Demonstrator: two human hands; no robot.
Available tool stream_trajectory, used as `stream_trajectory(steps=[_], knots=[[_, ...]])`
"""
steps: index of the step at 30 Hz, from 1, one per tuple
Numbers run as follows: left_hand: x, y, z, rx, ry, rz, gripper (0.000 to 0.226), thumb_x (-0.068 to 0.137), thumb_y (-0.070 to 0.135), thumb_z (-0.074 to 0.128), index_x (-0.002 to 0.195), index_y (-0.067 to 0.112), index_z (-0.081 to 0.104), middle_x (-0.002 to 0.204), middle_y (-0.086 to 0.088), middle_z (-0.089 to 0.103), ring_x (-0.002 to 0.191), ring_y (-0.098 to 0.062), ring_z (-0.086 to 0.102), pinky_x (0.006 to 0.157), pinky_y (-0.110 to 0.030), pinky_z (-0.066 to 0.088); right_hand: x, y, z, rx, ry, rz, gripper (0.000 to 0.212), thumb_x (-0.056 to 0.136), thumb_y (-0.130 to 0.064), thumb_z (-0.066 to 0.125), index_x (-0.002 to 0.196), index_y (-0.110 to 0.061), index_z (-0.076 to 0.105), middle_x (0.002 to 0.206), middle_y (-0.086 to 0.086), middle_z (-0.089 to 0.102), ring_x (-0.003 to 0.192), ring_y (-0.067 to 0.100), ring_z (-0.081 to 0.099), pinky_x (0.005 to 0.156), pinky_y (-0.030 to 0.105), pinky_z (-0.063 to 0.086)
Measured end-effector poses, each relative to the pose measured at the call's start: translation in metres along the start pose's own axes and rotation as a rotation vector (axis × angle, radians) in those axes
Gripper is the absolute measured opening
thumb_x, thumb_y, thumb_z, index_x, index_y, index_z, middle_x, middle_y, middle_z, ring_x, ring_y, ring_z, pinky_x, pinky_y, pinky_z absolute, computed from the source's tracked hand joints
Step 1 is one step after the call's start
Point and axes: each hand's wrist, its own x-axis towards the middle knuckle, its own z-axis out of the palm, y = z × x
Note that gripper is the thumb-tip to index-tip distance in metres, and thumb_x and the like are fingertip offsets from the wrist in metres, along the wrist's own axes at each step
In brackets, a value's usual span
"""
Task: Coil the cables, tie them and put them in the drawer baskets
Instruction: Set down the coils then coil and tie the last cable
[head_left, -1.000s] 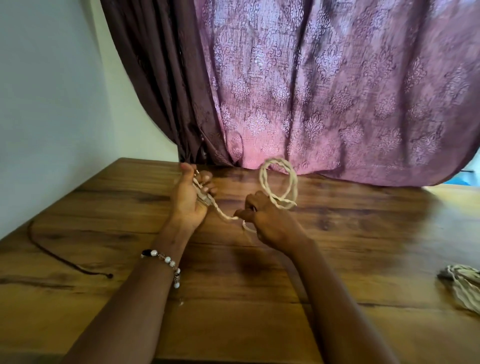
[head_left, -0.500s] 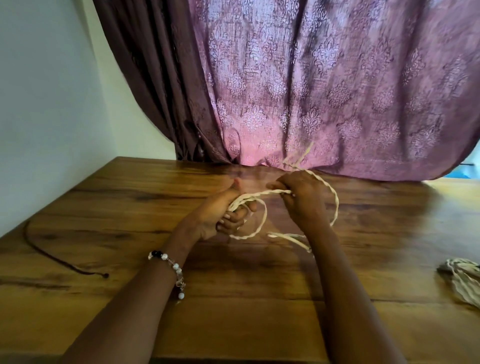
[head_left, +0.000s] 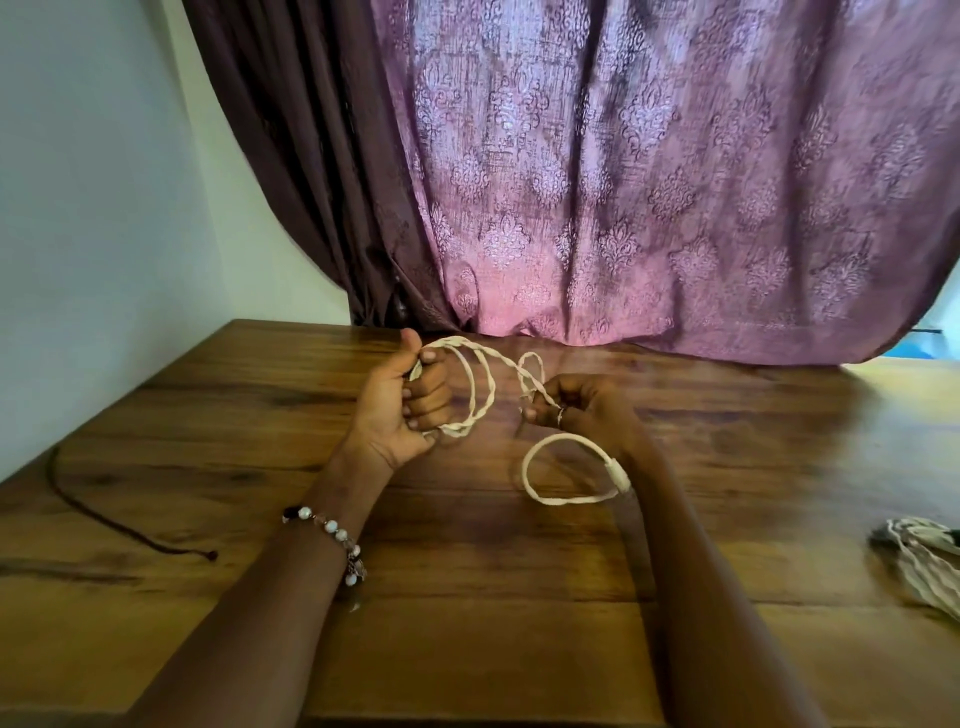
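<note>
A cream twisted cable (head_left: 480, 387) runs between both hands above the wooden table (head_left: 467, 597). My left hand (head_left: 402, 400) is closed around two or three loops of it, thumb up. My right hand (head_left: 576, 408) pinches the strand a little to the right, and below that hand the free end curls into a loop (head_left: 550, 470) ending in a pale plug at my wrist. No drawer or basket is in view.
A thin dark cord (head_left: 104, 512) lies on the table at the left near the white wall. A second bundle of pale cable (head_left: 919, 558) lies at the right edge. A purple patterned curtain (head_left: 623, 182) hangs behind the table's far edge.
My left hand has taken the loops into its fist. My right hand has drawn apart to the right and down, pulling the strand taut, and the plug end now hangs in a loop below it.
</note>
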Motion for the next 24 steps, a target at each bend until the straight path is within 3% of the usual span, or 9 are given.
stream_trajectory(steps=[2, 6, 9, 11, 13, 16, 18, 21, 24], knots=[[-0.001, 0.002, -0.003, -0.048, -0.022, 0.015, 0.033, 0.089, 0.041, 0.051, 0.071, 0.013, 0.056, 0.045, 0.006, 0.019, 0.033, -0.006, 0.015, 0.027, -0.016, 0.023, 0.001, 0.0, -0.001, -0.037, 0.031, -0.007, 0.009, 0.08, -0.012, 0.073, 0.082, -0.004, 0.069, 0.082, 0.012, 0.071, 0.075, 0.008, 0.06, 0.07, 0.021, 0.048], [-0.002, 0.005, 0.003, -0.057, 0.084, 0.118, 0.052, 0.098, 0.044, 0.027, 0.065, 0.016, 0.056, 0.045, 0.008, 0.016, 0.034, -0.006, 0.01, 0.028, -0.016, 0.015, 0.0, -0.006, -0.003, 0.322, 0.076, -0.083, 0.011, 0.089, -0.007, 0.059, 0.084, 0.002, 0.063, 0.075, 0.003, 0.072, 0.079, 0.011, 0.068, 0.071, 0.023, 0.052], [-0.003, 0.007, 0.005, -0.046, 0.145, 0.176, 0.059, 0.101, 0.045, 0.021, 0.061, 0.017, 0.055, 0.036, 0.007, 0.023, 0.034, -0.007, 0.007, 0.029, -0.015, 0.011, -0.002, -0.01, -0.003, 0.533, 0.097, -0.053, 0.016, 0.079, -0.017, 0.068, 0.072, -0.005, 0.058, 0.046, 0.001, 0.05, 0.047, 0.019, 0.056, 0.053, 0.031, 0.048], [-0.003, 0.008, 0.004, -0.061, 0.149, 0.214, 0.057, 0.101, 0.045, 0.022, 0.062, 0.017, 0.054, 0.036, 0.007, 0.023, 0.034, -0.006, 0.008, 0.028, -0.015, 0.012, 0.0, -0.007, -0.004, 0.55, 0.147, 0.01, 0.019, 0.071, -0.017, 0.073, 0.07, -0.005, 0.057, 0.045, 0.003, 0.04, 0.036, 0.016, 0.041, 0.044, 0.028, 0.045], [-0.003, 0.013, 0.0, -0.099, 0.207, 0.294, 0.054, 0.101, 0.043, 0.024, 0.063, 0.017, 0.049, 0.038, 0.007, 0.02, 0.032, -0.007, 0.009, 0.028, -0.015, 0.013, 0.002, 0.004, -0.013, 0.284, 0.204, 0.05, 0.021, 0.065, -0.022, 0.079, 0.068, -0.009, 0.063, 0.054, 0.007, 0.048, 0.041, 0.014, 0.041, 0.046, 0.028, 0.04], [-0.007, 0.028, -0.008, -0.183, 0.341, 0.433, 0.046, 0.101, 0.041, 0.027, 0.064, 0.018, 0.042, 0.036, 0.007, 0.027, 0.025, -0.008, 0.021, 0.027, -0.015, 0.015, 0.002, 0.013, -0.025, -0.278, 0.102, 0.056, 0.027, 0.065, -0.044, 0.078, 0.08, -0.024, 0.072, 0.064, -0.002, 0.063, 0.06, 0.011, 0.058, 0.061, 0.032, 0.045], [-0.01, 0.032, -0.012, -0.178, 0.402, 0.466, 0.044, 0.099, 0.044, 0.031, 0.064, 0.019, 0.041, 0.037, 0.007, 0.027, 0.025, -0.007, 0.023, 0.028, -0.016, 0.015, 0.001, 0.01, -0.024, -0.232, 0.089, 0.004, 0.008, 0.077, -0.036, 0.073, 0.076, -0.028, 0.071, 0.061, -0.008, 0.063, 0.061, 0.006, 0.056, 0.066, 0.024, 0.046], [-0.007, 0.027, -0.01, -0.077, 0.423, 0.486, 0.041, 0.1, 0.044, 0.03, 0.069, 0.02, 0.04, 0.04, 0.008, 0.028, 0.028, -0.006, 0.022, 0.03, -0.016, 0.016, -0.001, 0.004, -0.015, -0.222, 0.112, -0.152, 0.019, 0.089, -0.016, 0.063, 0.071, -0.012, 0.069, 0.059, 0.006, 0.061, 0.055, 0.011, 0.054, 0.059, 0.029, 0.044], [-0.001, 0.018, -0.001, 0.079, 0.376, 0.479, 0.043, 0.103, 0.039, 0.024, 0.07, 0.019, 0.044, 0.042, 0.008, 0.031, 0.029, -0.003, 0.024, 0.03, -0.015, 0.018, 0.0, 0.005, -0.007, -0.568, 0.03, -0.259, 0.021, 0.087, -0.023, 0.05, 0.079, -0.014, 0.067, 0.075, 0.005, 0.069, 0.073, 0.02, 0.064, 0.065, 0.033, 0.048]])
